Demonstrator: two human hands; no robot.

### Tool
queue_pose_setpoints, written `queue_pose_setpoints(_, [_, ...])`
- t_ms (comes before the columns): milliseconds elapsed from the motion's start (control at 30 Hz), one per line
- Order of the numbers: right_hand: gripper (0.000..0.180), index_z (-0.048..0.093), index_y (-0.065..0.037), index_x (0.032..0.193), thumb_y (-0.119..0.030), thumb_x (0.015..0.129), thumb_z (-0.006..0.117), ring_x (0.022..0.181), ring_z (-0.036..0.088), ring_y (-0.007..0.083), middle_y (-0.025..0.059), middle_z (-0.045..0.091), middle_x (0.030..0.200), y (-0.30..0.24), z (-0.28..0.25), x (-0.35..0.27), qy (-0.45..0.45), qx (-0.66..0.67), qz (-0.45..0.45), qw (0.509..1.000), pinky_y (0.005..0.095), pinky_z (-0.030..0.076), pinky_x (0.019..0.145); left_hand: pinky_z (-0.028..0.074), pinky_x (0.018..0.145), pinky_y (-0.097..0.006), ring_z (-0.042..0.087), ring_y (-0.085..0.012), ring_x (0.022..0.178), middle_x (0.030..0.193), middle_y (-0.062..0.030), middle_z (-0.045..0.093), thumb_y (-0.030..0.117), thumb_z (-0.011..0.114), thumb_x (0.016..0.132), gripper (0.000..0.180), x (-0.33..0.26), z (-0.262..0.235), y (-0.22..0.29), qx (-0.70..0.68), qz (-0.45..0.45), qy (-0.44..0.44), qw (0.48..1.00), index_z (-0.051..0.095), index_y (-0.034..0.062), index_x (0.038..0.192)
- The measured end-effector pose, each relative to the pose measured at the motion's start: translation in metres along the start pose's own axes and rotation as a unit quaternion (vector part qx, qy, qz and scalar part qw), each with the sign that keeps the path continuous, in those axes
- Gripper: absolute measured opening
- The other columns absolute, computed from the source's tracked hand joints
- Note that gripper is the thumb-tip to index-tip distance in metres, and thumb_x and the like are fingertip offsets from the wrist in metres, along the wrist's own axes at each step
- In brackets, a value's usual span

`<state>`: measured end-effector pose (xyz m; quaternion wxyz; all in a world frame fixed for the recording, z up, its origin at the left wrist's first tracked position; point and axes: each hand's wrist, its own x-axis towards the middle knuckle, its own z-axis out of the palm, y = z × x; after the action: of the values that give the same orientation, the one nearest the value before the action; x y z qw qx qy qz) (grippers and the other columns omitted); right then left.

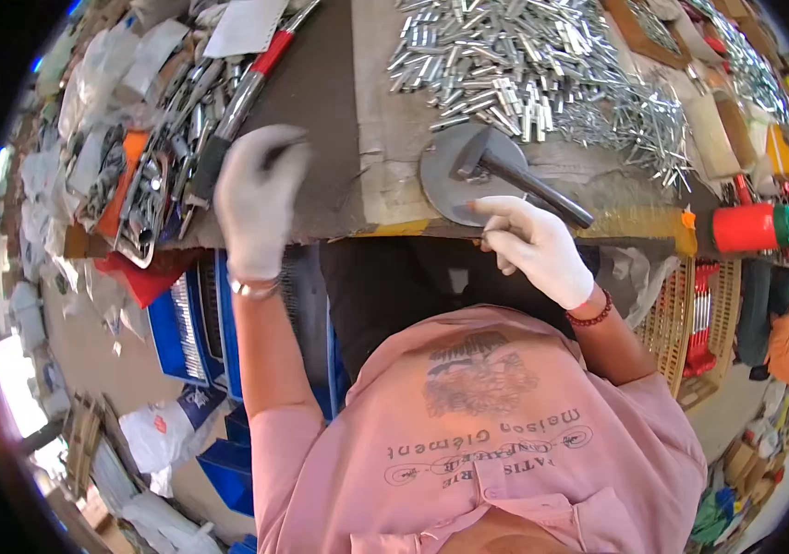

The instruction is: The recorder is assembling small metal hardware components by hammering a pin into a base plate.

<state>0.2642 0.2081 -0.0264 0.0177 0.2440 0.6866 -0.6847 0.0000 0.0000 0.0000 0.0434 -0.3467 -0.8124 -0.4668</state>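
My left hand (260, 198), in a white glove, is raised over the dark left part of the bench. Its fingers curve with a gap before the thumb; they are blurred and nothing shows in them. My right hand (538, 249), also gloved, is at the bench's front edge beside a round grey metal plate (445, 189). The index finger reaches toward the plate's rim and the other fingers curl in; anything they hold is too small to make out. On the plate lies a hammer (533, 185), its handle slanting to the right above my right hand.
A heap of short metal pins (505, 55) covers the back, with thinner pins (639, 134) to its right. Tools (159, 175) crowd the left. A red and green cylinder (755, 227) lies at the right corner. Blue bins (177, 337) and a yellow crate (667, 309) stand below.
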Motion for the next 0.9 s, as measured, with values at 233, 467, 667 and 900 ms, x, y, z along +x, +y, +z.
queue_pose_setpoints(233, [0.027, 0.069, -0.002, 0.125, -0.007, 0.101, 0.059, 0.073, 0.061, 0.0068, 0.0016, 0.069, 0.091, 0.000, -0.022, -0.022, 0.016, 0.003, -0.062, 0.998, 0.0246, 0.053, 0.067, 0.056, 0.082, -0.045, 0.070, -0.0379, 0.095, 0.100, -0.0148, 0.072, 0.016, 0.071, 0.089, 0.014, 0.038, 0.122, 0.032, 0.137, 0.229, -0.146, 0.953, 0.071, 0.0111, 0.102])
queue_pose_setpoints(467, [0.018, 0.072, -0.001, 0.113, -0.008, 0.099, 0.065, 0.075, 0.062, 0.0056, 0.0000, 0.069, 0.090, -0.003, -0.077, -0.054, 0.148, -0.095, -0.113, 0.978, 0.0247, 0.052, 0.069, 0.055, 0.082, -0.042, 0.071, -0.0366, 0.095, 0.099, -0.0173, 0.073, 0.011, 0.070, 0.089, 0.019, 0.041, 0.112, 0.036, 0.054, 0.103, -0.268, 0.956, 0.069, 0.0051, 0.106])
queue_pose_setpoints(667, [0.007, 0.075, -0.015, 0.095, -0.016, 0.090, 0.071, 0.085, 0.072, 0.0270, 0.0057, 0.068, 0.090, 0.026, -0.160, -0.031, 0.407, -0.587, -0.136, 0.686, 0.0386, 0.058, 0.072, 0.056, 0.084, -0.044, 0.071, -0.0365, 0.099, 0.103, -0.0167, 0.072, 0.006, 0.068, 0.088, 0.030, 0.031, 0.095, 0.022, 0.123, 0.149, -0.228, 0.954, 0.069, 0.0098, 0.118])
queue_pose_setpoints(900, [0.001, 0.068, -0.010, 0.087, -0.011, 0.086, 0.067, 0.087, 0.071, 0.0289, 0.0071, 0.064, 0.091, 0.038, -0.201, 0.016, 0.337, -0.710, -0.121, 0.606, 0.0424, 0.059, 0.073, 0.055, 0.074, -0.030, 0.067, -0.0159, 0.082, 0.097, -0.0062, 0.068, 0.004, 0.063, 0.094, 0.040, 0.016, 0.089, 0.027, -0.019, 0.002, -0.193, 0.981, 0.062, 0.0052, 0.133])
